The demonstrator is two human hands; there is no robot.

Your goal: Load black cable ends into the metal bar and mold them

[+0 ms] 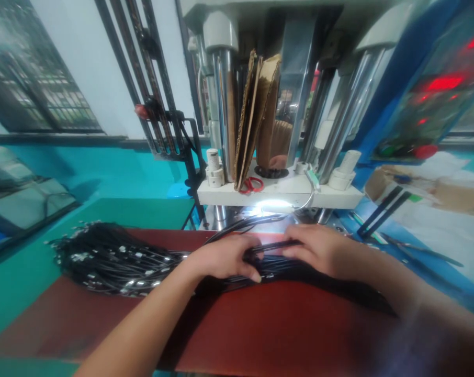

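Note:
A large bundle of black cables (115, 256) lies across a red-brown board (300, 324), its many ends tipped with small metallic or whitish pieces at the left. Over the middle of this bundle, my left hand (231, 256) curls its fingers around some black cable. My right hand (315, 248) pinches a short length of the same black cable a little further right. Between the two hands the held cable runs nearly level, just above the bundle. More black cable loops behind my left hand, toward the bright light under the press. Fingertips of both hands are partly hidden.
A press with metal columns (223, 104) and a white plate (237, 196) stands right behind the hands. Cardboard pieces (256, 120) and red-handled scissors (252, 184) rest on that plate. A lamp (276, 206) glows beneath. At right is a control panel with a red button (425, 152).

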